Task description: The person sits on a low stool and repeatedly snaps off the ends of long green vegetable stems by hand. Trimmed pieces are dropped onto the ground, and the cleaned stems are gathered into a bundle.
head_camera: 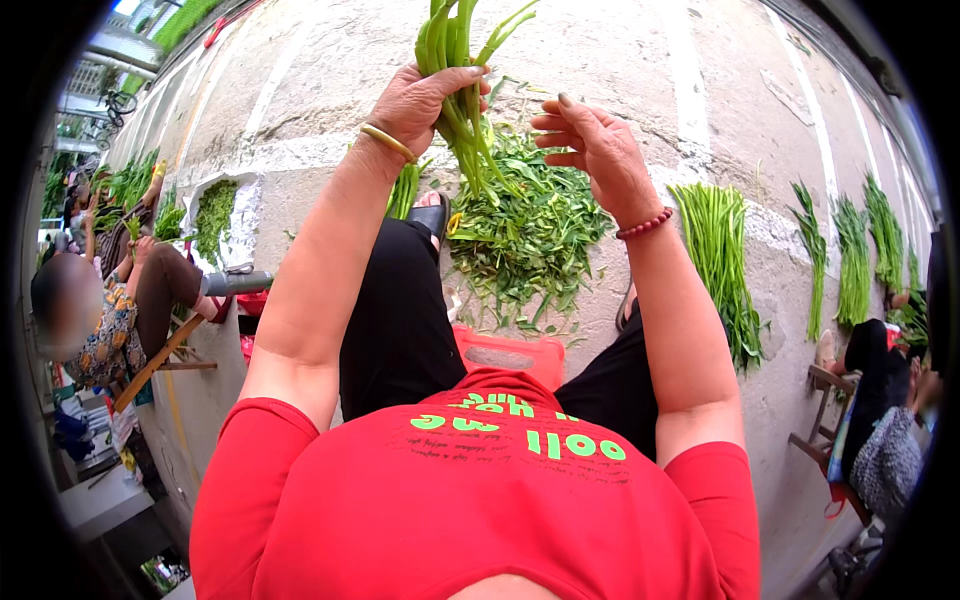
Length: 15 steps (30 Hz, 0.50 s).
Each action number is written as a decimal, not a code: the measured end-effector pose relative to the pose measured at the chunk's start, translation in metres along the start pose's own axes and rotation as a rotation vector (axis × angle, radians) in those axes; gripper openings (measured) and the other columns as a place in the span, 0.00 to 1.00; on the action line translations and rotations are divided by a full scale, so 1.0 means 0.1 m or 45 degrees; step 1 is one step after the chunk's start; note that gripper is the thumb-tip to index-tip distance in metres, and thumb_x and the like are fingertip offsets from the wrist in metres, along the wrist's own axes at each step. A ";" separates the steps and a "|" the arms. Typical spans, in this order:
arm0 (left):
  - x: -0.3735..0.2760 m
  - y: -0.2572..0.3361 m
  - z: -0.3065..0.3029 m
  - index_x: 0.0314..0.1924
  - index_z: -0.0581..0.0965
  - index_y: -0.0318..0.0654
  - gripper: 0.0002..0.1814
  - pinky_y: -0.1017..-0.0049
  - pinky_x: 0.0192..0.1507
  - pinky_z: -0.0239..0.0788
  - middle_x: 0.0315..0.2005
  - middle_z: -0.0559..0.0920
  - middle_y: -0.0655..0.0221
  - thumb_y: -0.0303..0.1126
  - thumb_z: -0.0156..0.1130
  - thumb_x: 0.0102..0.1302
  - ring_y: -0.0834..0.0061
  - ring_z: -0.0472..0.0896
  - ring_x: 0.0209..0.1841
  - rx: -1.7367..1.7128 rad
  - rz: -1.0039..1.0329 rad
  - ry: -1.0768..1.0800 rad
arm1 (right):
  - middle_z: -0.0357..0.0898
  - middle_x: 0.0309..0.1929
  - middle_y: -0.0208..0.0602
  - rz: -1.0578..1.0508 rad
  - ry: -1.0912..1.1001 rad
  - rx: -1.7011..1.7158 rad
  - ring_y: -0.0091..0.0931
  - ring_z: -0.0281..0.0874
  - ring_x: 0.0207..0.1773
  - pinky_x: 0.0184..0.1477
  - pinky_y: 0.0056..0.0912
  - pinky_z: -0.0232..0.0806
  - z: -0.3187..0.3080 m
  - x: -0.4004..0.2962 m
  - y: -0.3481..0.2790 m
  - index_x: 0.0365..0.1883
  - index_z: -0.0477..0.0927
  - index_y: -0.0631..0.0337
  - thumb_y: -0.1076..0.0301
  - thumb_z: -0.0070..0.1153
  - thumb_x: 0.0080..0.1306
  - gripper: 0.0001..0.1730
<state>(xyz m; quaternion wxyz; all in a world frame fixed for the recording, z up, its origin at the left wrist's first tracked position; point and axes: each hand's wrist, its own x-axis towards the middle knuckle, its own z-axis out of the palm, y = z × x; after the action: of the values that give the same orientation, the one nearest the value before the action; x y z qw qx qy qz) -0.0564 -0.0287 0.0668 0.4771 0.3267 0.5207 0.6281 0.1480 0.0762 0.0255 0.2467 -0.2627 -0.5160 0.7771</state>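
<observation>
My left hand (424, 105), with a bangle at the wrist, grips a small bunch of green leafy-vegetable stems (459, 124). The stems run from the top edge of the picture down over the pile. To the right, my right hand (592, 142) is raised with its fingers apart and holds nothing. It does not touch the bunch. Below both hands a heap of plucked leaves and short stem pieces (532, 225) lies on the concrete between my feet. Some more green stems (405, 187) are partly hidden behind my left forearm.
A row of long green stems (712, 255) lies right of my right arm, with several bundles (853, 262) beyond. A red plastic stool (510, 352) shows between my legs. Seated people (105, 315) are at both sides. A grey flask (236, 282) is at left.
</observation>
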 end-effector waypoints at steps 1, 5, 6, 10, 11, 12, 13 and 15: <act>0.03 -0.14 0.15 0.44 0.80 0.30 0.13 0.75 0.38 0.76 0.31 0.84 0.63 0.31 0.64 0.63 0.74 0.83 0.32 -0.049 -0.064 -0.042 | 0.82 0.39 0.36 0.036 0.021 0.087 0.25 0.80 0.40 0.40 0.28 0.73 -0.08 0.04 0.01 0.44 0.79 0.63 0.48 0.54 0.68 0.24; 0.06 -0.61 0.50 0.47 0.78 0.31 0.14 0.74 0.37 0.76 0.30 0.83 0.67 0.31 0.63 0.64 0.74 0.83 0.31 -0.104 -0.277 -0.182 | 0.80 0.43 0.40 0.139 0.139 0.238 0.27 0.79 0.44 0.42 0.30 0.73 -0.27 0.04 0.03 0.44 0.77 0.63 0.48 0.56 0.67 0.24; 0.06 -0.67 0.57 0.50 0.77 0.33 0.15 0.73 0.36 0.77 0.30 0.83 0.67 0.31 0.62 0.65 0.74 0.83 0.31 -0.106 -0.306 -0.200 | 0.82 0.43 0.36 0.121 0.148 0.231 0.25 0.80 0.43 0.42 0.28 0.75 -0.31 0.07 0.06 0.49 0.76 0.60 0.53 0.55 0.69 0.20; 0.07 -0.80 0.70 0.55 0.74 0.38 0.18 0.71 0.37 0.79 0.31 0.83 0.66 0.31 0.61 0.65 0.74 0.83 0.31 -0.153 -0.391 -0.265 | 0.83 0.41 0.33 0.080 0.265 0.138 0.21 0.81 0.41 0.39 0.25 0.75 -0.37 0.02 0.08 0.46 0.81 0.60 0.64 0.51 0.71 0.12; 0.08 -0.82 0.72 0.55 0.74 0.38 0.18 0.71 0.37 0.79 0.31 0.83 0.66 0.31 0.61 0.65 0.74 0.83 0.31 -0.175 -0.411 -0.250 | 0.83 0.41 0.33 0.065 0.275 0.094 0.21 0.81 0.41 0.39 0.24 0.75 -0.37 0.02 0.05 0.47 0.80 0.60 0.64 0.51 0.71 0.13; 0.10 -0.83 0.74 0.56 0.74 0.39 0.19 0.71 0.36 0.79 0.31 0.83 0.66 0.31 0.61 0.65 0.73 0.83 0.31 -0.190 -0.432 -0.235 | 0.84 0.41 0.33 0.046 0.284 0.054 0.21 0.81 0.40 0.38 0.23 0.75 -0.37 0.03 0.02 0.48 0.80 0.60 0.64 0.51 0.71 0.13; 0.11 -0.84 0.75 0.56 0.73 0.39 0.19 0.71 0.36 0.79 0.31 0.83 0.66 0.31 0.61 0.65 0.73 0.83 0.31 -0.206 -0.452 -0.220 | 0.84 0.41 0.33 0.028 0.291 0.014 0.20 0.81 0.40 0.38 0.23 0.74 -0.37 0.04 0.00 0.48 0.80 0.60 0.64 0.51 0.71 0.13; 0.12 -0.86 0.71 0.57 0.73 0.42 0.20 0.72 0.35 0.78 0.31 0.82 0.66 0.30 0.61 0.65 0.73 0.83 0.31 -0.205 -0.465 -0.222 | 0.84 0.40 0.32 0.050 0.289 -0.027 0.20 0.81 0.39 0.35 0.20 0.72 -0.39 0.08 0.00 0.49 0.80 0.60 0.63 0.51 0.71 0.14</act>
<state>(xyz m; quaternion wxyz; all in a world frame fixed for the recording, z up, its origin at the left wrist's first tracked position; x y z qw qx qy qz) 0.0268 0.0070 0.0004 0.6506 0.2408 0.4762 0.5403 0.1679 0.1080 0.0116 0.2854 -0.3617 -0.4878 0.7414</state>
